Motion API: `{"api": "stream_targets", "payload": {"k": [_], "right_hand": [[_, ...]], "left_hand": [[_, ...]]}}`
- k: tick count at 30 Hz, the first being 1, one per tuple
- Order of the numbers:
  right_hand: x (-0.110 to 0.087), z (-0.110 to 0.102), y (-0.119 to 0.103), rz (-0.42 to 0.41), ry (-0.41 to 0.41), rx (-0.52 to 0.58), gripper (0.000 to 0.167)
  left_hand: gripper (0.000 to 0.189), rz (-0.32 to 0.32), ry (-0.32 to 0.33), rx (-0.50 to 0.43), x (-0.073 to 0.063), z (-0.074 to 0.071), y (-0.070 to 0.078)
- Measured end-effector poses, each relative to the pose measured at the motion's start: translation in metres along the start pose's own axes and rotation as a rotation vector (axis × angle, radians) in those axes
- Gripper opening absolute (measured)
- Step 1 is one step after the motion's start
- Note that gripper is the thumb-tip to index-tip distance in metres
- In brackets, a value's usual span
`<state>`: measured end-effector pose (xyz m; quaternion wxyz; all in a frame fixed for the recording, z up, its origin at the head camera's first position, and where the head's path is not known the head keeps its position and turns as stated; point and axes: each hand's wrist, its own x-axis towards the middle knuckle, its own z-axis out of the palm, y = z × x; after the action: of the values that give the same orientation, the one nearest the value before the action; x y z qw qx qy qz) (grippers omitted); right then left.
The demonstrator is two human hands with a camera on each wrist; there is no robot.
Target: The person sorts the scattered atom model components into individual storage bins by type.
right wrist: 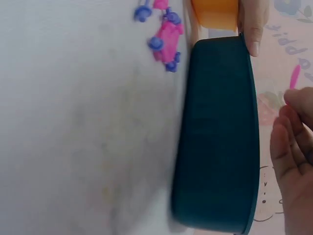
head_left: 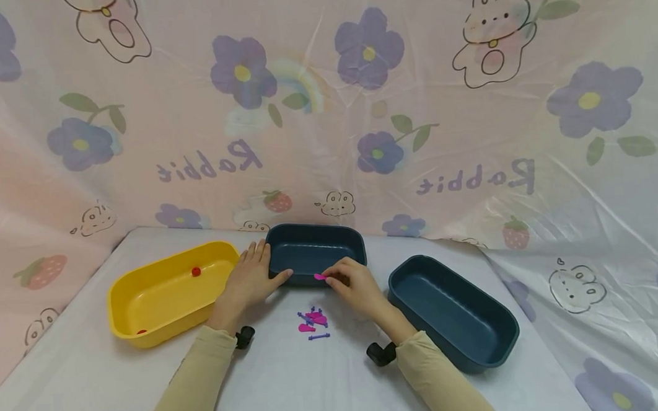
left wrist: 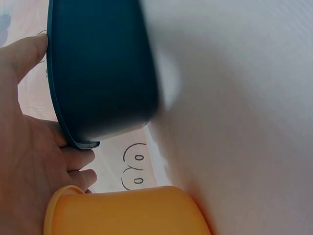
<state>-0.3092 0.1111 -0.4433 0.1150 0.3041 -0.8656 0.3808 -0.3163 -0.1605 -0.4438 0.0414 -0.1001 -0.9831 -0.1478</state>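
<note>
My left hand (head_left: 247, 283) rests against the left end of the middle dark blue bin (head_left: 316, 253), its thumb on the front rim and its fingers stretched along the left side. In the left wrist view the thumb touches that bin's rim. Over the same bin's front edge, my right hand (head_left: 358, 286) pinches a small flat pink piece (head_left: 319, 277) with a rounded end between thumb and fingertips. A small pile of pink pieces (head_left: 306, 328) and purple rods (head_left: 319, 337) with knobbed ends lies on the table in front of the bin.
At left stands a yellow bin (head_left: 166, 298) with a red round piece (head_left: 196, 271) and another red bit near its front. A second dark blue bin (head_left: 452, 311) is angled at right. Behind the white table (head_left: 271, 382) hangs a patterned curtain (head_left: 314, 144).
</note>
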Motion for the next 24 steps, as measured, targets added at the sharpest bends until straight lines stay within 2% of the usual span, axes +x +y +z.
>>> {"api": "stream_targets", "payload": {"k": [4,8,16,24], "right_hand": [[0.012,0.001,-0.001,-0.014,0.050,0.007,0.010],[0.027,0.001,-0.003,-0.011,0.056,-0.012,0.011],[0.061,0.011,0.004,-0.016,0.034,-0.055,0.013],[0.093,0.025,0.009,0.071,-0.046,-0.111,0.018]], "left_hand": [[0.102,0.001,-0.003,-0.006,-0.001,0.000,0.001],[0.102,-0.002,-0.006,-0.009,-0.001,0.000,0.001],[0.101,0.008,-0.001,-0.009,0.000,0.000,0.000],[0.101,0.011,-0.003,-0.023,0.001,0.001,-0.001]]}}
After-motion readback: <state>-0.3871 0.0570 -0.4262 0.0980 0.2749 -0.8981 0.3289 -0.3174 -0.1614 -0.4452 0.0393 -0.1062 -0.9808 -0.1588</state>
